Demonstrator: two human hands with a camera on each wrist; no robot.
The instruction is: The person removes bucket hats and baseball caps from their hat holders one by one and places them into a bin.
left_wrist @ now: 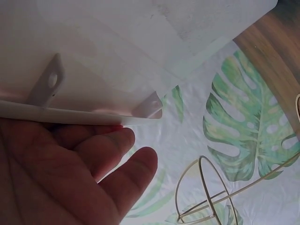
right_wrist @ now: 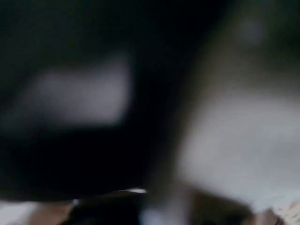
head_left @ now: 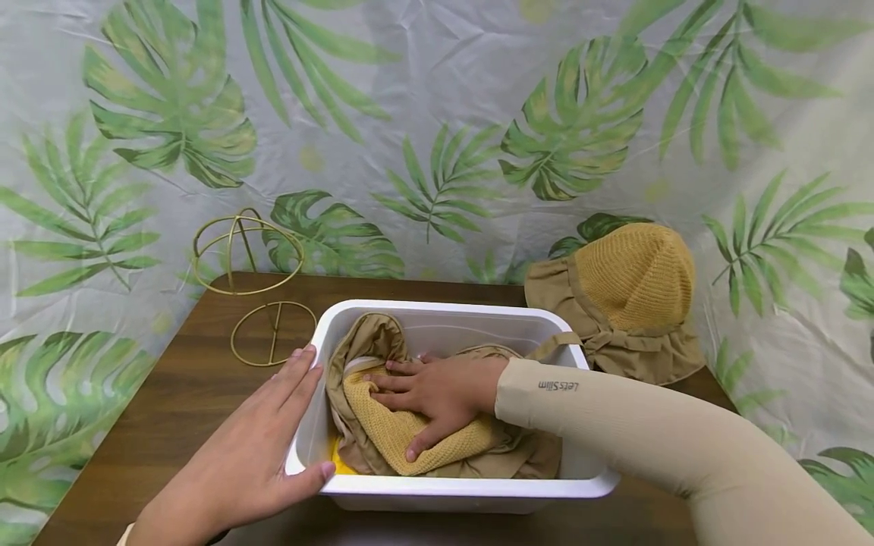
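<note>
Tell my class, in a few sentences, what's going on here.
A person's right hand rests, fingers spread, on bunched mustard-and-tan cloth inside a white tub. Their left hand touches the tub's left rim. The tub stands on a wooden table. Behind it to the right is a mustard-and-tan hat; to the left, a gold wire stand.

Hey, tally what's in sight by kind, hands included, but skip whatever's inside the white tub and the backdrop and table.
White tub: 1
Gold wire stand: 1
Knitted hat outside the tub: 1
Hands, left hand and right hand: 2
Total: 5
</note>
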